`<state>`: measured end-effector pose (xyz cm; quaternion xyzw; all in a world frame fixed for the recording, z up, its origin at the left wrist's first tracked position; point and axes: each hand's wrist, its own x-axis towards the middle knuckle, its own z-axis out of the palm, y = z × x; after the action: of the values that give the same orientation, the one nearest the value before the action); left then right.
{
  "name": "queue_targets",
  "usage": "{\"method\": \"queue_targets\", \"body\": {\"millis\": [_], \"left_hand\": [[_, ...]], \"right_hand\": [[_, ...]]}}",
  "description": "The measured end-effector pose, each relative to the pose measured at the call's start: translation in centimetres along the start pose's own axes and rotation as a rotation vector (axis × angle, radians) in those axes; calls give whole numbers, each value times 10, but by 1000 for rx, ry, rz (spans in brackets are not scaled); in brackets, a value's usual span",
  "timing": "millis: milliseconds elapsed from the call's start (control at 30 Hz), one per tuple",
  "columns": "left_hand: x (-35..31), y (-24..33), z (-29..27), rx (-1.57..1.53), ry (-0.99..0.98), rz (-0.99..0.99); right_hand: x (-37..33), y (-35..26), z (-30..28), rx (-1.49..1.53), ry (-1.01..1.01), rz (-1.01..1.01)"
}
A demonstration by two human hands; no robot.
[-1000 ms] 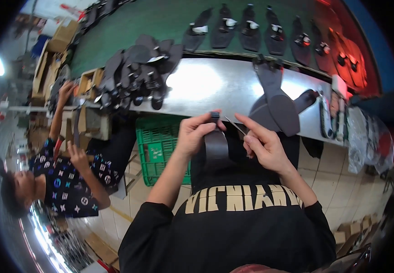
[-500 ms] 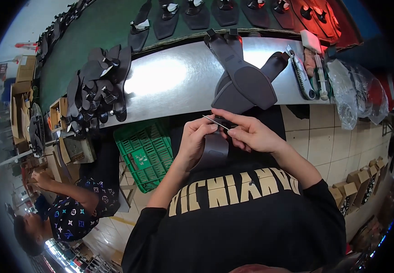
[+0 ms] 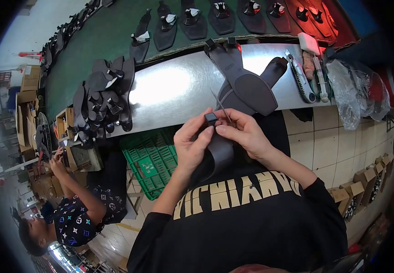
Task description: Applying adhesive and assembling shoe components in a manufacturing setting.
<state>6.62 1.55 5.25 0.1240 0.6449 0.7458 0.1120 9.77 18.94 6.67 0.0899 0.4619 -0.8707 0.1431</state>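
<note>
Close to my chest, just off the table's near edge, I hold a dark shoe sole (image 3: 222,150) with a small square heel tip (image 3: 211,118) pointing up. My left hand (image 3: 191,143) grips it, thumb and fingers pinching around the heel. My right hand (image 3: 247,136) is closed on a thin pointed metal rod (image 3: 220,105), its tip slanting up and away. The right fingertips also meet the heel's side. Beyond my hands, several dark soles (image 3: 253,93) with heels lie crossed on the metal table.
The metal tabletop (image 3: 160,86) carries a pile of black soles (image 3: 101,91) on its left. A box cutter (image 3: 300,75), a syringe (image 3: 320,79) and a plastic bag (image 3: 351,91) are at the right. Below stands a green crate (image 3: 149,166). A co-worker (image 3: 83,204) is at the left.
The sole has been turned so its square heel tip faces up. The rod, which lay across the heel, has swung upright in my right fingers.
</note>
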Motion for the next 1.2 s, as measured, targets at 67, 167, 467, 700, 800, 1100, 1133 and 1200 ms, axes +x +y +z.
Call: {"method": "queue_targets", "body": {"millis": [67,167,467,700,800,1100,1133,1200], "left_hand": [[2,-4,4,133,35,168],[3,-1,11,224,80,228],[3,1,22,407,148,286],[0,-1,27,439,164,312],[-2,-4,27,474,131,366],[-10,-18,31,-27,216,-45],[-10,-18,31,-27,225,-63],[-11,-18,30,-26,233,-81]], "right_hand": [[6,1,2,7,-11,-22],[10,5,4,20,-9,-51],[11,5,7,43,49,-42],[10,5,5,36,35,-18],[7,1,2,101,16,27],[9,16,-8,115,128,29],[9,15,-7,117,128,31],[9,12,-6,108,143,68]]}}
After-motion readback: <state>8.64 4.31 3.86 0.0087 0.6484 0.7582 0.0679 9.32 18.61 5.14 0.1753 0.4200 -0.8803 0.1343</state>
